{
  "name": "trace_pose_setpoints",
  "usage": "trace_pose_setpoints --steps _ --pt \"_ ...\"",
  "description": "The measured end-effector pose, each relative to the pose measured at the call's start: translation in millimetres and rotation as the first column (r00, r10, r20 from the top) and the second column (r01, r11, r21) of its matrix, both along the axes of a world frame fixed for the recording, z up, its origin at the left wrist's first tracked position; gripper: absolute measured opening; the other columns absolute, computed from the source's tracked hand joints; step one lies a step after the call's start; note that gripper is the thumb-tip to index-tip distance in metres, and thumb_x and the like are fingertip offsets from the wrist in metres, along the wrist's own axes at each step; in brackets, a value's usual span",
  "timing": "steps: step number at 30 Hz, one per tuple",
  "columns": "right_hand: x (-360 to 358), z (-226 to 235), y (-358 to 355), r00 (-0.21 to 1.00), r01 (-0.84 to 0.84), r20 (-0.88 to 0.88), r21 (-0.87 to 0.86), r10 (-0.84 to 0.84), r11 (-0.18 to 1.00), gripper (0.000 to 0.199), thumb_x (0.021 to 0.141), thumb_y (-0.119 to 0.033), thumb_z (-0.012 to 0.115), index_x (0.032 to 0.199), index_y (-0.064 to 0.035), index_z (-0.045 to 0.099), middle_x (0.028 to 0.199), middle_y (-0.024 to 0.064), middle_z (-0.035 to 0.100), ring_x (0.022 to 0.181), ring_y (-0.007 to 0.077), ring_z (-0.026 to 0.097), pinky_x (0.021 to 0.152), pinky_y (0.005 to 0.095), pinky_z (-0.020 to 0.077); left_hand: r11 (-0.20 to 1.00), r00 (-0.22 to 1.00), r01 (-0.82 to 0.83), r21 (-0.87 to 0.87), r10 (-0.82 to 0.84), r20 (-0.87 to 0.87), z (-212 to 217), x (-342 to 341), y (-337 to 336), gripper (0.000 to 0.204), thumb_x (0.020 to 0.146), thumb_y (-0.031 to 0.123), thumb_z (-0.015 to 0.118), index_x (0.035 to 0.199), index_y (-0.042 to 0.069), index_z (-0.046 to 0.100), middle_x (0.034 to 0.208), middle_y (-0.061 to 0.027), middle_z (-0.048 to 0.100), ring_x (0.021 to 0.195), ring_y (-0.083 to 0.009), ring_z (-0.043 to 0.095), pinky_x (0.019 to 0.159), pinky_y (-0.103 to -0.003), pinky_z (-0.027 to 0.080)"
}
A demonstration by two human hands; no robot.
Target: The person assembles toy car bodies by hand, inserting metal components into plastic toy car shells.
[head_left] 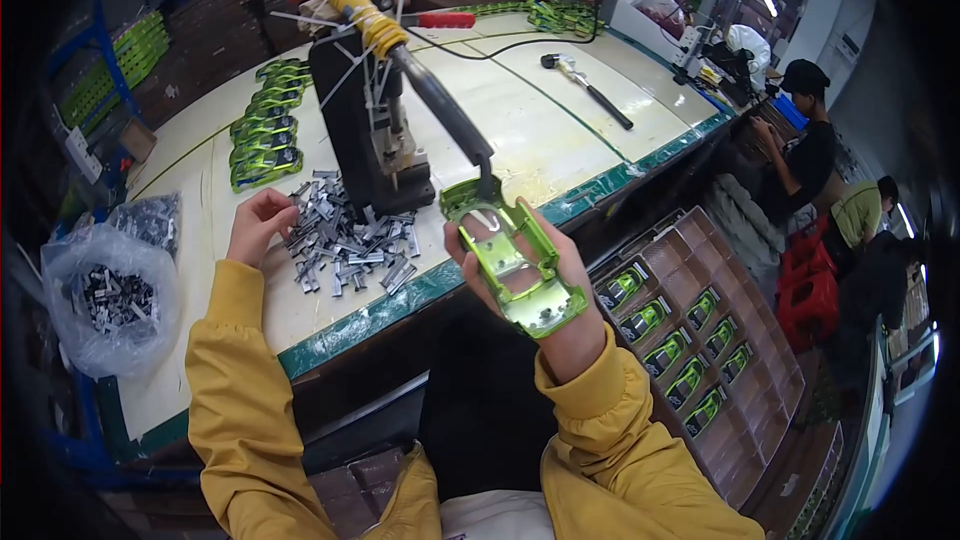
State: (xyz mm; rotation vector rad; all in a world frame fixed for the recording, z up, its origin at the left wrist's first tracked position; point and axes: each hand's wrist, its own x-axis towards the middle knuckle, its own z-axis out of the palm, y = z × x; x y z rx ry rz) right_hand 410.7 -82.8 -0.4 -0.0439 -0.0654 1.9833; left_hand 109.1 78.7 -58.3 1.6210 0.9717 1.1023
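Observation:
My right hand (pixel 566 270) holds a bright green plastic shell (pixel 508 265), open in the middle, tilted up above the table's front edge. Its upper end is close to the black lever of a bench-mounted hand press (pixel 345 130); I cannot tell whether they touch. My left hand (pixel 262 225) is at the left edge of a loose pile of small silver metal pieces (pixel 345 240). Thumb and fingertips are drawn together there, and whatever they pinch is too small to make out. The press stands just behind the pile, its handle wrapped in yellow.
Stacked green shells (pixel 268 130) line the table left of the press. A clear plastic bag (pixel 110 300) of dark metal pieces sits far left. A hammer (pixel 588 90) lies behind to the right. Below right, a brown divided tray (pixel 740 390) holds several green parts. Co-workers sit beyond.

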Motion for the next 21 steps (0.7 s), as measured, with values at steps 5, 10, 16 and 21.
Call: trace_pose_setpoints --steps 5,10,16,21 --pt "0.7 -1.5 1.1 1.0 -0.013 -0.018 0.038 0.014 0.999 0.044 0.09 -0.03 0.034 0.113 0.007 0.039 0.107 0.0219 0.046 0.101 0.0305 0.048 0.074 0.0392 0.0508 1.0 1.0 -0.006 -0.009 0.006 -0.016 0.3 -0.7 1.1 0.01 0.072 0.005 0.062 0.075 0.002 0.053 0.068 -0.0026 0.055 0.055 -0.0072 0.049 0.048 -0.019 0.039" --pt "1.0 -0.8 -0.1 1.0 0.007 -0.028 0.03 -0.006 1.0 0.045 0.09 -0.03 0.034 0.114 0.0081 0.037 0.109 0.0226 0.043 0.103 0.0298 0.046 0.075 0.0381 0.0502 1.0 1.0 0.007 -0.016 -0.007 -0.006 1.0 0.8 0.4 0.01 0.073 0.005 0.063 0.075 0.002 0.053 0.068 -0.0026 0.055 0.055 -0.0068 0.048 0.048 -0.018 0.039" --pt "1.0 -1.6 -0.2 0.999 0.007 -0.034 0.032 -0.006 0.999 0.044 0.089 -0.029 0.035 0.114 0.0074 0.038 0.109 0.0221 0.044 0.103 0.03 0.045 0.074 0.0374 0.0499 1.0 1.0 0.02 -0.019 -0.02 -0.006 0.3 0.2 -0.2 0.01 0.073 0.006 0.062 0.076 0.002 0.054 0.069 -0.0028 0.056 0.057 -0.0066 0.049 0.049 -0.018 0.039" --pt "1.4 0.9 -1.0 1.0 0.012 -0.021 0.022 -0.012 1.0 0.043 0.09 -0.028 0.035 0.113 0.0071 0.039 0.109 0.0224 0.044 0.103 0.03 0.046 0.074 0.038 0.0504 1.0 1.0 0.016 -0.026 -0.016 -0.022 1.3 1.6 -1.2 0.009 0.073 0.006 0.062 0.077 0.002 0.054 0.071 -0.0032 0.056 0.059 -0.0069 0.05 0.049 -0.019 0.04"
